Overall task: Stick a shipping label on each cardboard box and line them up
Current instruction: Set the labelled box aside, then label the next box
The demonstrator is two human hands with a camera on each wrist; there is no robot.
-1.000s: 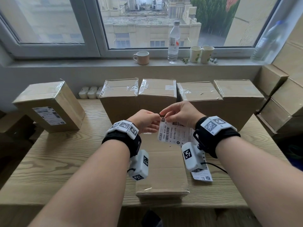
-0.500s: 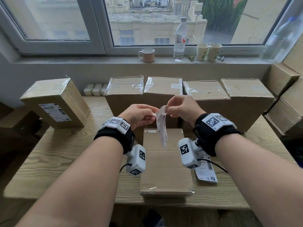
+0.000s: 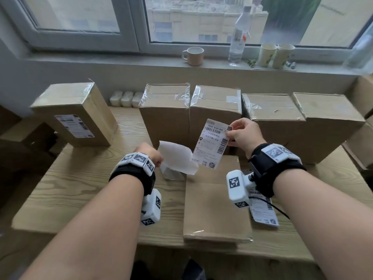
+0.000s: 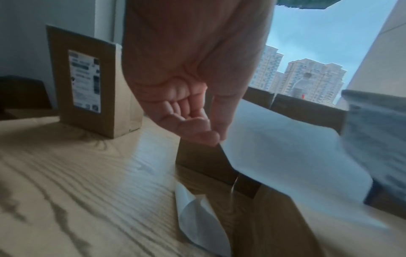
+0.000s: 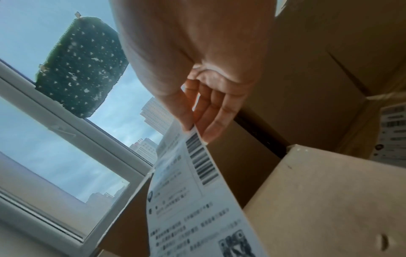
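My right hand [image 3: 240, 133] pinches the top right corner of a printed shipping label [image 3: 212, 144], which hangs in the air; the same label [image 5: 197, 191] shows its barcode in the right wrist view. My left hand [image 3: 151, 153] pinches the blank white backing sheet [image 3: 177, 157], peeled off and held to the label's left, seen as backing sheet [image 4: 285, 147] in the left wrist view. A flat cardboard box [image 3: 216, 203] lies on the table below both hands. A row of several taped boxes [image 3: 216, 110] stands behind it. One labelled box [image 3: 80, 116] stands at the far left.
Another backing sheet [image 3: 171, 174] lies crumpled on the wooden table [image 3: 80, 188] left of the flat box. A spare label [image 3: 262, 211] lies to its right under my wrist. More boxes [image 3: 361, 142] are stacked at the right. A mug [image 3: 193, 56], bottle [image 3: 239, 37] and cups [image 3: 275, 55] stand on the sill.
The label and its backing, held together between both hands, have come apart. My left hand dropped left with the backing; my right hand lifted the label to the right.
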